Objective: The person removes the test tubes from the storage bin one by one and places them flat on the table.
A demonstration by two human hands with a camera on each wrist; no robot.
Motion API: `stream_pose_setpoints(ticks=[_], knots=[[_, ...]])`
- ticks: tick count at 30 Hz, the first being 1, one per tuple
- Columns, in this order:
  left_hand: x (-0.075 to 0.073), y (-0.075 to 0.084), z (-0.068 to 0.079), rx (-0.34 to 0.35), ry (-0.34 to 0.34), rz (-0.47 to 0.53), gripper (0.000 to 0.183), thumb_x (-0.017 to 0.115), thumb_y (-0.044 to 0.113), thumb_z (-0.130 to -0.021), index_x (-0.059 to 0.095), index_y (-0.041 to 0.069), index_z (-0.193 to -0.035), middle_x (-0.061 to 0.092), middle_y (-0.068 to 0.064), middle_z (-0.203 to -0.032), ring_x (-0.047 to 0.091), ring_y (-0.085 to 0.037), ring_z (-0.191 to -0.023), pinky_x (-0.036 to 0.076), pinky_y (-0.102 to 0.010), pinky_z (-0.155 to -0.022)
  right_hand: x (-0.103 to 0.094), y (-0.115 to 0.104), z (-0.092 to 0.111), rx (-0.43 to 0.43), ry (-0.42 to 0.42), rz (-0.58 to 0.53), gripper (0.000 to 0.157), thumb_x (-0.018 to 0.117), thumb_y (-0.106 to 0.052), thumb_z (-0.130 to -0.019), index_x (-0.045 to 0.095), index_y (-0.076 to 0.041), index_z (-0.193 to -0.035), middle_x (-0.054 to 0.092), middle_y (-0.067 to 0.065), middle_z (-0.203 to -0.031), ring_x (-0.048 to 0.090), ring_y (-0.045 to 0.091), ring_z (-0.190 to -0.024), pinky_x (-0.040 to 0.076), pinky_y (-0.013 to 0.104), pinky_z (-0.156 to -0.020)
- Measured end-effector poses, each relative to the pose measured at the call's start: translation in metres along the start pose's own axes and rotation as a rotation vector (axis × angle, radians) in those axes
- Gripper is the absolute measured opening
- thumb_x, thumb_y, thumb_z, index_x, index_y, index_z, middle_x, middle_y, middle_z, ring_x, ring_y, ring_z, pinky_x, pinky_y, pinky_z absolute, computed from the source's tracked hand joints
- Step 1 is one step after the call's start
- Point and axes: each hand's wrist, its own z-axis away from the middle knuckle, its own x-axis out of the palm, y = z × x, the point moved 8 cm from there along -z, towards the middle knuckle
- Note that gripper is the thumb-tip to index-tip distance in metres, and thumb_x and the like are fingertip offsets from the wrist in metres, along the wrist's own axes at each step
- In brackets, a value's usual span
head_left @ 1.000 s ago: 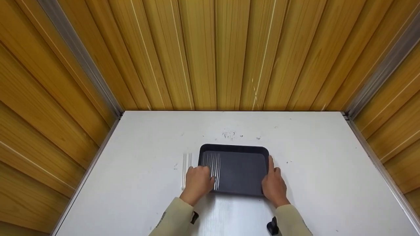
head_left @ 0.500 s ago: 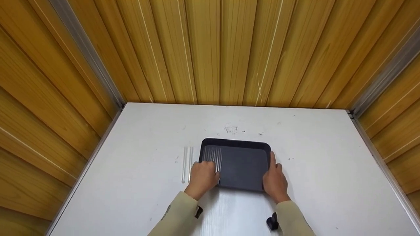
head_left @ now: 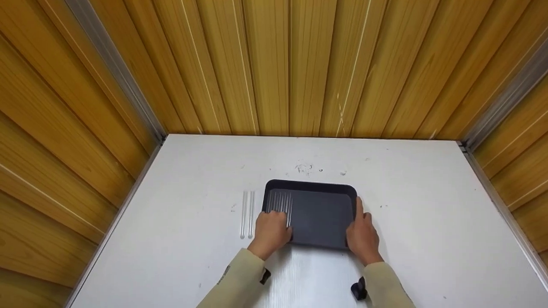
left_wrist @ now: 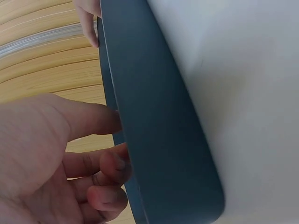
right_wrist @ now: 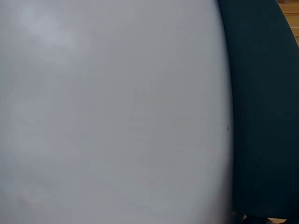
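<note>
A dark rectangular tray (head_left: pixel 321 214) lies on the white table with several clear rods (head_left: pixel 280 201) side by side along its left end. Two more clear rods (head_left: pixel 247 214) lie on the table just left of it. My left hand (head_left: pixel 272 233), fingers bent, reaches over the tray's near left rim onto the lower ends of the rods. In the left wrist view its thumb and index finger cross the tray wall (left_wrist: pixel 154 116); their tips are partly hidden, so I cannot tell whether they pinch a rod. My right hand (head_left: pixel 363 237) grips the tray's right rim, index finger straight along it.
The white table (head_left: pixel 205 179) has small dark marks beyond the tray. Yellow wood-patterned panels (head_left: pixel 308 68) enclose it at the back and sides. The right wrist view shows mostly tabletop (right_wrist: pixel 117 112) beside the tray's outer wall (right_wrist: pixel 266 116).
My left hand has moved right over the rods, hiding their lower ends and uncovering the two rods on the table. The right hand stays on the rim. The head view has shifted slightly.
</note>
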Motion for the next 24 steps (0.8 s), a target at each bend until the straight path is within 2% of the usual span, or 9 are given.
stream_pose_setpoints(ticks=[6, 11, 18, 24], knots=[[0.0022, 0.0047, -0.0035, 0.034, 0.018, -0.015, 0.040, 0.078, 0.027, -0.074, 0.047, 0.016, -0.051, 0.057, 0.001, -0.049, 0.046, -0.014, -0.045, 0.037, -0.035, -0.050, -0.0018, 0.0015, -0.0005, 0.000, -0.008, 0.004, 0.068, 0.037, -0.004, -0.095, 0.005, -0.012, -0.155, 0.044, 0.030, -0.119, 0.052, 0.026, -0.069, 0.037, 0.034, -0.054], [0.0052, 0.0033, -0.0016, 0.024, 0.016, -0.048, 0.034, 0.079, 0.029, -0.074, 0.053, 0.015, -0.056, 0.061, 0.000, -0.055, 0.054, -0.018, -0.049, 0.038, -0.035, -0.052, -0.0003, 0.0011, 0.0007, 0.001, -0.016, 0.000, 0.069, 0.038, -0.005, -0.095, 0.004, -0.012, -0.155, 0.044, 0.029, -0.118, 0.052, 0.026, -0.070, 0.037, 0.035, -0.055], [0.0096, 0.0026, -0.0012, 0.027, 0.014, -0.074, 0.032, 0.078, 0.029, -0.074, 0.055, 0.015, -0.057, 0.061, 0.000, -0.054, 0.051, -0.016, -0.047, 0.038, -0.034, -0.052, -0.0004, 0.0006, 0.0027, -0.008, -0.010, -0.005, 0.069, 0.039, -0.004, -0.095, 0.005, -0.011, -0.155, 0.044, 0.028, -0.115, 0.049, 0.024, -0.066, 0.036, 0.034, -0.053], [0.0095, 0.0021, -0.0018, 0.035, 0.042, -0.065, 0.032, 0.079, 0.026, -0.072, 0.055, 0.016, -0.053, 0.062, -0.001, -0.053, 0.055, -0.018, -0.048, 0.039, -0.035, -0.050, 0.0000, -0.0009, 0.0017, -0.017, -0.010, -0.007, 0.068, 0.038, -0.003, -0.095, 0.005, -0.010, -0.155, 0.044, 0.029, -0.115, 0.050, 0.024, -0.068, 0.036, 0.033, -0.053]])
